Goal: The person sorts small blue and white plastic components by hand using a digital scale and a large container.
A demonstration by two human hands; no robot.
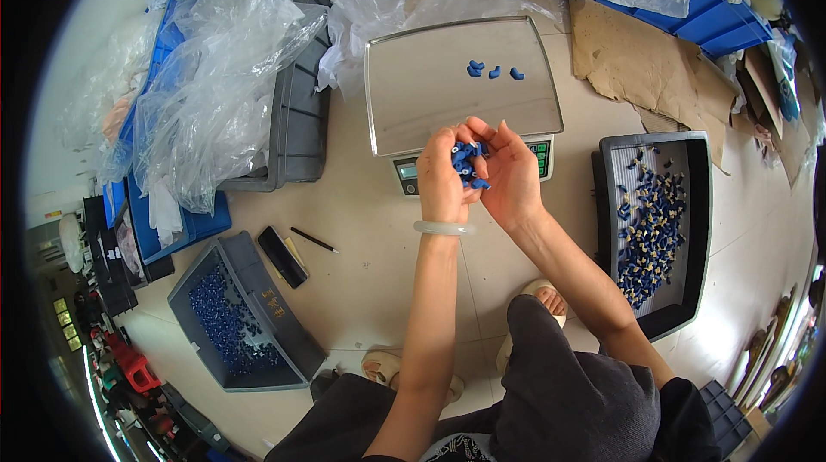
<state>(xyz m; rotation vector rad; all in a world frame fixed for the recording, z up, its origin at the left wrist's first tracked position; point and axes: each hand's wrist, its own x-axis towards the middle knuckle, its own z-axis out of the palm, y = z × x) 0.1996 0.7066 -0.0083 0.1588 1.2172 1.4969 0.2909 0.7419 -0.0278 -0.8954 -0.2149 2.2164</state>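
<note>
Tiled floor (370, 277) carries a digital scale (422, 92); over its front, left hand (440, 171) and right hand (514, 180), fingers (487, 130) curled, cup blue elbow-shaped pieces (464, 159), which could spill if palms, seemingly joined underneath, separate.

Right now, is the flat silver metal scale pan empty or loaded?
Loaded, though sparsely: a few small, curved blue pieces lie on the flat silver metal scale pan, beyond the cupped left hand and right hand.

Small pieces (465, 152) blue; bangle (444, 228) pale green; right-side bin (606, 212) near-black (striped grey inside).
</note>
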